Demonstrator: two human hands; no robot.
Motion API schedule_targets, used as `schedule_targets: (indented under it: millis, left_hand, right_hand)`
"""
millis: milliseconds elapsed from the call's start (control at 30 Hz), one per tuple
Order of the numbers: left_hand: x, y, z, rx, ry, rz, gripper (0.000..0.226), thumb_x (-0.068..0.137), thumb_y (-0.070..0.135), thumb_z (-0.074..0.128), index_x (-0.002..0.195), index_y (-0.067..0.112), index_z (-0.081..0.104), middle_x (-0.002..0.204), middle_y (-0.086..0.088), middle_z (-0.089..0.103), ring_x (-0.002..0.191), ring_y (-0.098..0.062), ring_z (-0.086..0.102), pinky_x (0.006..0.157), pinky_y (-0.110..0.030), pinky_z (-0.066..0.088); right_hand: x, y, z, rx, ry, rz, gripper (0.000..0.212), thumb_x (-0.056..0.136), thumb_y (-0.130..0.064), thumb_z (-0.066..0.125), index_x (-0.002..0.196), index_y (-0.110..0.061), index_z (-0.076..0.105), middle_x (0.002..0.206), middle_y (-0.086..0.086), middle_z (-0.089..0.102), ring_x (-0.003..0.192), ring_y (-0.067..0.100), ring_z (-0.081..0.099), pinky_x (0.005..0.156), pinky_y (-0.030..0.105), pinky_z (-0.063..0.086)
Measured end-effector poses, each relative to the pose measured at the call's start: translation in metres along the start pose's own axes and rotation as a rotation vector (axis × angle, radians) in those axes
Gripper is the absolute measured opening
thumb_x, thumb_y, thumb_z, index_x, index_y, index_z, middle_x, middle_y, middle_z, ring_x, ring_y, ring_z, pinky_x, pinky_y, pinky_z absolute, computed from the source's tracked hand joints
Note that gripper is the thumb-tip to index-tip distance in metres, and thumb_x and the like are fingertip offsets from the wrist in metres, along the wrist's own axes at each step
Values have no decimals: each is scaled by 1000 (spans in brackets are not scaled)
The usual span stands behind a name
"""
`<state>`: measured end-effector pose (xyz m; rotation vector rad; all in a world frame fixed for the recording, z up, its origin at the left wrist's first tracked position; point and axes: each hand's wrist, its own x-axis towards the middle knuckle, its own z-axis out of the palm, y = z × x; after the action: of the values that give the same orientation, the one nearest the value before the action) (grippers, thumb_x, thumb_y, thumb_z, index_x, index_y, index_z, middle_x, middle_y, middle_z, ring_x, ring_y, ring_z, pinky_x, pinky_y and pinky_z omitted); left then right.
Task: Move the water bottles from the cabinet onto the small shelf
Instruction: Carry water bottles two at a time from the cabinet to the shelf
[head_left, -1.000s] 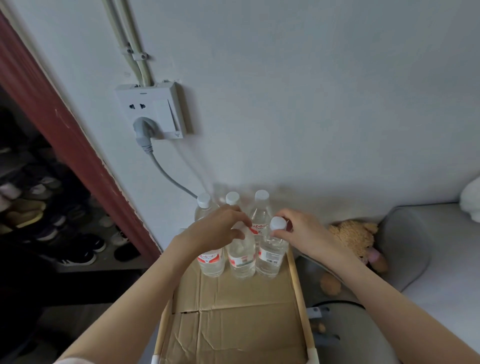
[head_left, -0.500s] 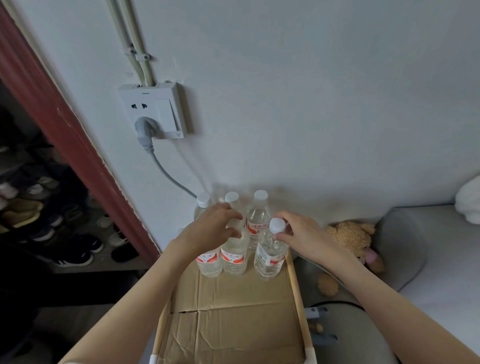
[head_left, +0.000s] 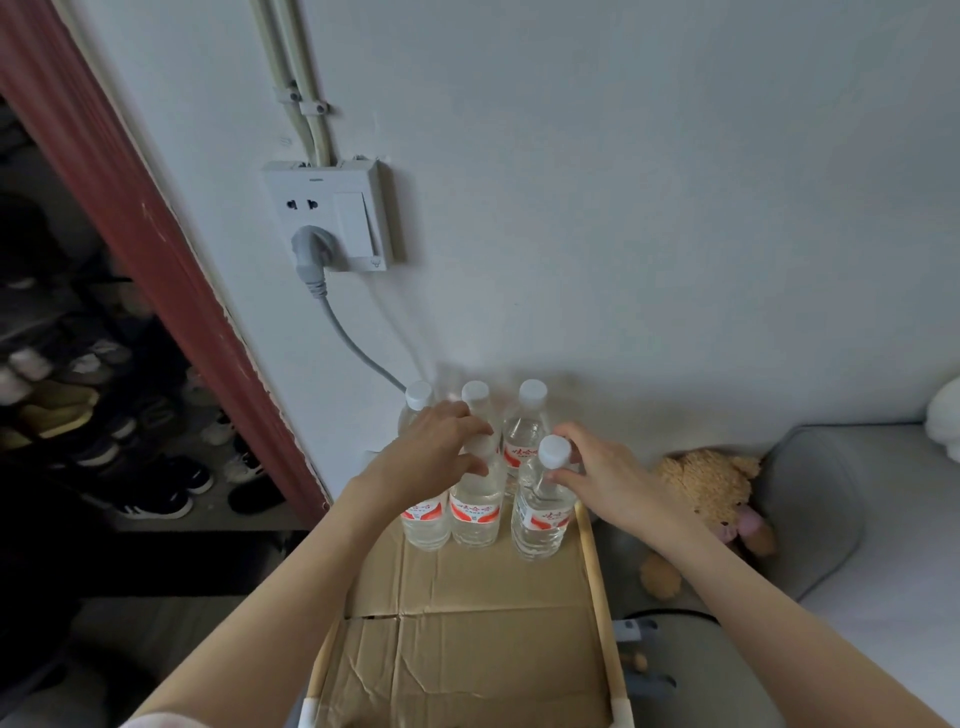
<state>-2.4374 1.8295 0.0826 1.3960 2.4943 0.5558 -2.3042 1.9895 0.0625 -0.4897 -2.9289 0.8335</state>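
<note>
Clear plastic under both hands. Left hand (head_left: 434, 457) curls over the neck and cap of the front middle bottle (head_left: 475, 512), gripping it from above. Right hand (head_left: 605, 480) pinches the neck of the front right bottle (head_left: 540, 519) just under its white cap, thumb on the near side. Top-down neck grips likely suit setting each bottle upright into a tight cluster without knocking its neighbours.

Bottle count: six visible, in two rows of three. Front left bottle (head_left: 426, 522) sits touching the middle one, mostly hidden by the left wrist. Back row stands near the wall: back left (head_left: 418, 400), back middle (head_left: 477, 397), back right (head_left: 524, 431). All upright, red-and-white labels, white caps.

All six stand on the small shelf (head_left: 592, 551), which has a wooden rail and a cardboard liner (head_left: 467, 639), one sheet, creased. Packing toward the wall end leaves the near cardboard free, probably for more bottles.

Further out: one wall socket (head_left: 327, 221) with one grey plug, one teddy bear (head_left: 706, 493) right of the shelf, shoes (head_left: 156, 499) on the dark left side. Cabinet not identifiable.
</note>
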Motion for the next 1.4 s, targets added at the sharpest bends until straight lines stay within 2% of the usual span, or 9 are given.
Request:
schedule_targets:
  millis: [267, 533, 733, 900, 967, 1033, 1133, 1267, 1400]
  left_hand:
    - [0, 1, 1, -41, 96, -40, 36, 75, 33, 69, 102, 11, 61, 89, 1, 46, 92, -17, 43, 78, -24, 31]
    - [5, 1, 4, -82, 87, -48, 31, 77, 25, 68, 104, 11, 61, 101, -7, 54, 92, -19, 45, 80, -30, 38]
    - [4, -4, 8, -138, 109, -50, 34, 77, 19, 67, 110, 13, 59, 96, -2, 49, 90, -20, 45, 77, -27, 36]
    - [-2, -3, 11, -90, 122, -11, 44, 80, 22, 65, 121, 13, 53, 112, -7, 54, 98, -23, 49, 84, -33, 40]
    - [-3, -1, 12, -69, 116, 5, 47, 80, 22, 65, 124, 13, 51, 117, -7, 54, 102, -28, 51, 86, -40, 42]
    - [-3, -1, 13, -37, 107, 18, 44, 80, 23, 65, 122, 13, 53, 117, -6, 54, 101, -29, 52, 85, -43, 43]
    - [-2, -3, 10, -37, 76, 3, 39, 80, 23, 63, 117, 14, 54, 112, -4, 55, 97, -24, 52, 82, -40, 44]
    - [1, -4, 10, -60, 100, 8, 32, 81, 19, 62, 112, 12, 56, 106, -6, 56, 94, -24, 51, 80, -39, 44]
    - [-2, -6, 13, -76, 125, 1, 36, 81, 18, 63, 115, 11, 55, 108, -7, 56, 95, -28, 53, 81, -44, 45]
  right_hand:
    - [7, -3, 6, 65, 47, 4, 38, 83, -29, 63, 115, -19, 45, 113, 2, 62, 100, 16, 56, 79, 27, 42]
    - [15, -4, 8, 49, 62, -50, 40, 85, -29, 60, 119, -18, 44, 111, 6, 63, 101, 22, 58, 84, 37, 48]
    - [15, -1, 11, 91, 86, -38, 43, 81, -30, 65, 119, -22, 46, 113, 1, 62, 100, 16, 57, 81, 26, 42]
    - [10, 11, 17, 325, 88, 61, 67, 74, -27, 72, 132, -23, 40, 122, -4, 54, 99, 8, 52, 85, 24, 42]
    - [7, 19, 27, 343, 64, 85, 75, 72, -29, 74, 136, -22, 35, 130, -2, 50, 110, 10, 50, 96, 31, 42]
    - [7, 27, 38, 356, 24, 176, 88, 70, -38, 74, 141, -21, 25, 142, 0, 41, 128, 17, 40, 107, 41, 34]
    - [7, 34, 42, 445, -59, 280, 100, 66, -51, 72, 144, -25, 15, 147, -1, 33, 133, 19, 33, 109, 46, 30]
    - [2, 29, 50, 527, -138, 210, 87, 68, -41, 74, 138, -25, 25, 139, -3, 43, 123, 15, 43, 102, 33, 35]
    - [2, 26, 63, 566, -14, 222, 68, 79, -25, 69, 134, -23, 31, 133, -2, 50, 106, 5, 47, 89, 22, 38]
